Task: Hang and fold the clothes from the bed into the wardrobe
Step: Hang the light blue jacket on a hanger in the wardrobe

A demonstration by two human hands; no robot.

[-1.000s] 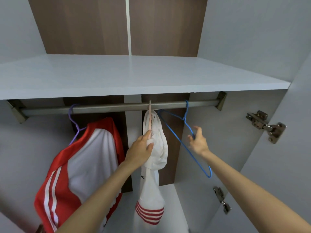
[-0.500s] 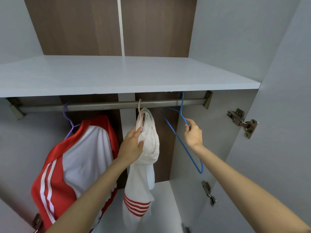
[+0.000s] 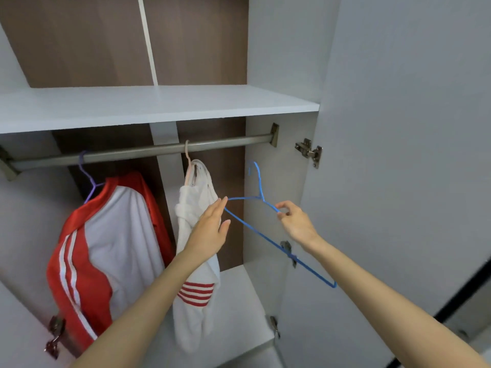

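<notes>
Item, blue hanger (image 3: 261, 236): I note it now off the rail (image 3: 138, 151), pinched in right hand (image 3: 297, 221) fingers, left hand (image 3: 212, 229) fingers spread beside hung white garment (image 3: 195, 235); ready for next clothes.

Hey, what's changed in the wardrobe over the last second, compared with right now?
The right hand has lifted the blue hanger off the rail; its hook now hangs free below it. The left hand has let go of the white garment and opened, fingertips near the blue hanger. The white garment and the red and white jacket still hang on the rail.
</notes>
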